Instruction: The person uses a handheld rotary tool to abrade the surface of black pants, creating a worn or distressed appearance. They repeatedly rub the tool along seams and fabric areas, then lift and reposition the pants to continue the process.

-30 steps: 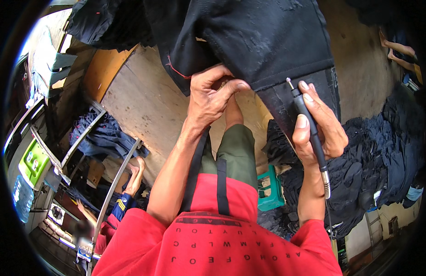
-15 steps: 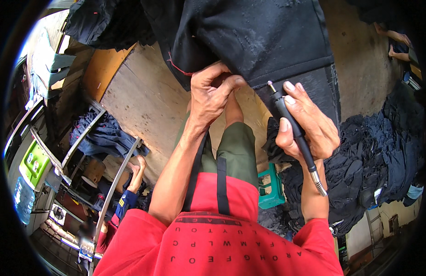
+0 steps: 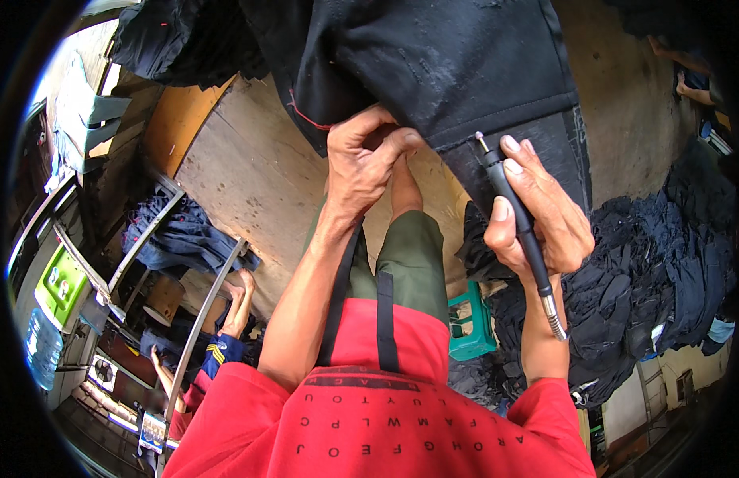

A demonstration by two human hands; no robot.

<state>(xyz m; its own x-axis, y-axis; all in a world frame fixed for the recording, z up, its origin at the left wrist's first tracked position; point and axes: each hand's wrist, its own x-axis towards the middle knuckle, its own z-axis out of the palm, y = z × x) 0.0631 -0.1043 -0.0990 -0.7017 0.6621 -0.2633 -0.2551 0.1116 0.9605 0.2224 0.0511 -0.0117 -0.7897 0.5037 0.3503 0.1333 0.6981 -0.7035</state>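
Observation:
A black denim garment (image 3: 457,72) with pale scuffed patches spreads across the top of the view, its stitched hem band toward me. My left hand (image 3: 361,163) is closed, thumb against fingers, pinching the garment's near edge, close to a loose red thread (image 3: 306,117). In my right hand (image 3: 557,211) is a slim black rotary grinder handpiece (image 3: 522,219) with a metal spring sleeve at its lower end. Its small rounded pinkish tip points away from me, over the hem band. I cannot tell whether the tip touches the cloth.
Piles of dark garments (image 3: 625,271) lie at the right, beside a green plastic crate (image 3: 471,323). A metal rail (image 3: 198,319) and blue jeans (image 3: 178,231) are at the left. Another person's leg (image 3: 240,295) shows there; a second person's foot (image 3: 692,86) is at the far right.
My right hand has shifted the handpiece slightly right and away from me, along the hem band. My left hand keeps its pinch, nearly still. The person at lower left has moved an arm.

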